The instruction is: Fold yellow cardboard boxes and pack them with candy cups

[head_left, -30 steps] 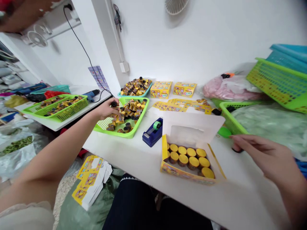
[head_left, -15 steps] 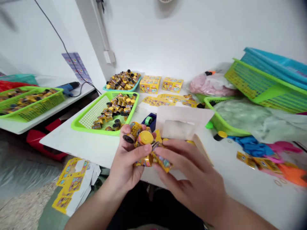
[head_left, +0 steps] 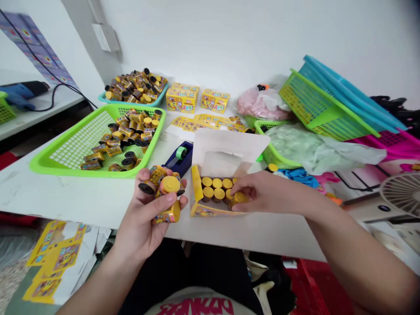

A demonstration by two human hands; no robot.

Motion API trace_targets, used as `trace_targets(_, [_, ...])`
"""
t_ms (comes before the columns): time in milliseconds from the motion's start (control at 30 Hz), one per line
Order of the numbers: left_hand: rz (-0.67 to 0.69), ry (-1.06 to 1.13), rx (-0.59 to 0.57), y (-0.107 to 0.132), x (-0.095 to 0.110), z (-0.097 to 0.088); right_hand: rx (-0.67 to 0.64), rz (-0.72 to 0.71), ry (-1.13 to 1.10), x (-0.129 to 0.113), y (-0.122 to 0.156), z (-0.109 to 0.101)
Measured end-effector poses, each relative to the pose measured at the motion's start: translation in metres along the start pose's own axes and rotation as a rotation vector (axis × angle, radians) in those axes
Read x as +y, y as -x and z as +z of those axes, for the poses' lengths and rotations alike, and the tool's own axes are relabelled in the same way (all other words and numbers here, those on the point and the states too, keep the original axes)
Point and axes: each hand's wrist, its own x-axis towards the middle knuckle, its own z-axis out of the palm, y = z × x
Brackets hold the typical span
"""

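My left hand is closed around several small yellow-capped tubs with black bases and printed wraps. To the right, an opened yellow carton stands on the table with its white lid raised. Rows of the same tubs stand upright in it, yellow caps up. My right hand is over the carton's right part, its fingers pinching one yellow-capped tub at the front row. My palm hides the carton's right end.
A green basket of loose tubs stands at left, with a blue tray of more behind it. A tape dispenser sits beside the carton. Yellow boxes stand by the wall; stacked baskets and a fan are at right.
My right hand has moved away from the left hand to the carton, taking a tub with it. The view has shifted, and the tubs inside the carton now show.
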Motion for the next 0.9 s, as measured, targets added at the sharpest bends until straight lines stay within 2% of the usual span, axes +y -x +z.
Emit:
trace_targets(133, [0.028, -0.017, -0.023, 0.000, 0.004, 0.002, -0.170, -0.019, 0.104, 0.004, -0.011, -0.010])
trace_targets(200, [0.029, -0.021, -0.052, 0.002, 0.006, 0.003, -0.192, -0.064, 0.135, -0.002, -0.015, -0.014])
trace_targets(267, [0.002, -0.026, -0.094, 0.006, 0.006, 0.005, -0.106, -0.160, 0.085, -0.015, -0.016, -0.015])
trace_targets(400, [-0.067, -0.056, -0.186, 0.013, -0.001, 0.010, 0.157, -0.340, -0.198, -0.051, -0.011, -0.004])
trace_targets(500, [-0.024, -0.100, -0.244, 0.015, -0.006, 0.010, 0.291, -0.385, -0.259, -0.067, -0.006, 0.008])
trace_targets(600, [-0.008, -0.163, -0.334, 0.014, -0.009, 0.008, 0.427, -0.406, -0.250, -0.070, -0.003, 0.017])
trace_targets(733, [-0.050, -0.110, -0.297, 0.012, -0.014, 0.010, 0.562, -0.587, -0.099, -0.069, -0.002, 0.027])
trace_targets(900, [-0.109, -0.002, -0.221, 0.012, -0.018, 0.019, 0.614, -0.624, 0.029, -0.067, 0.001, 0.027])
